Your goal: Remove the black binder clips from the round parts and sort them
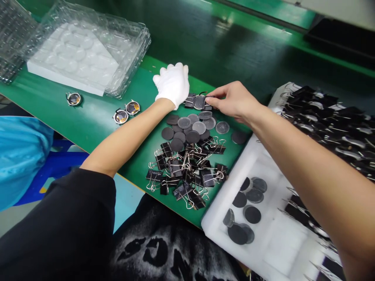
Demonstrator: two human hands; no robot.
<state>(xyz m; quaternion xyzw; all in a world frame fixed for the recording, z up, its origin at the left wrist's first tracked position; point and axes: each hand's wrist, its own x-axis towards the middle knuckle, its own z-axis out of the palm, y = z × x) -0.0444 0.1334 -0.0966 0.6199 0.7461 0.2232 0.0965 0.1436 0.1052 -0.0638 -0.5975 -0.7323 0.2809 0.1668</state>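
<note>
Between my hands is a round dark disc (199, 102) with a black binder clip on each side. My left hand (172, 85), in a white glove, is closed at the left binder clip (190, 100); its palm side is hidden. My bare right hand (234, 100) pinches the right binder clip (208, 104) between thumb and fingers. Just below lies a pile of loose grey and black discs (192, 136). Nearer to me is a heap of loose black binder clips (175, 168) with wire handles.
Three round pieces with metal rims, such as this one (74, 99), lie left on the green table (96, 128). Behind them stand stacked clear plastic trays (131, 50). At right, a white foam tray (216, 214) holds loose discs (252, 214) and rows of clipped pieces (331, 125).
</note>
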